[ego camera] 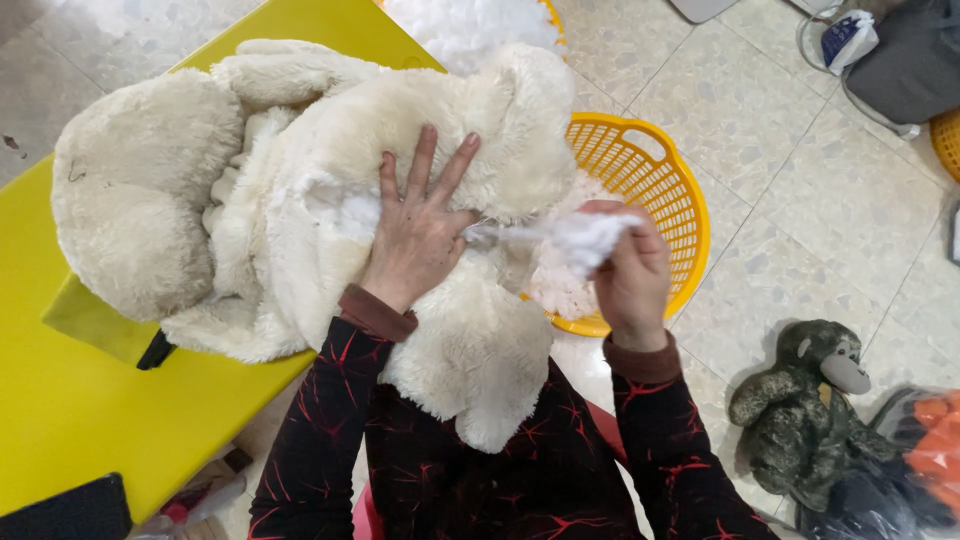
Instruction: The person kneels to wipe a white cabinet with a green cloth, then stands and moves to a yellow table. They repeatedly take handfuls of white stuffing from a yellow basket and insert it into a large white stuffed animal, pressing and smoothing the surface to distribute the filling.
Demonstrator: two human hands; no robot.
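From the head view, a large cream plush toy (300, 190) lies across the right edge of a yellow table (70, 410), its lower part hanging off the edge toward the person's lap. The left hand (415, 235) lies flat on the toy's body, fingers (425, 165) spread open and pressing the fur just beside a gap where white filling shows. The right hand (630, 280) is just to the right of the toy, off the table, its fingers closed in a pinch around a tuft of white stuffing (585, 238); a thin strand of it runs back to the toy's opening near the left thumb. Behind that hand a yellow plastic basket (660, 185) stands on the tiled floor (840, 200) against the table's right edge, holding loose white filling. More white filling shows at the top edge of the view, possibly in a second basket, though only a sliver of rim is visible. On the floor at lower right sits a small dark green plush monkey (800, 400), beside a clear bag with something orange (925, 440) inside.
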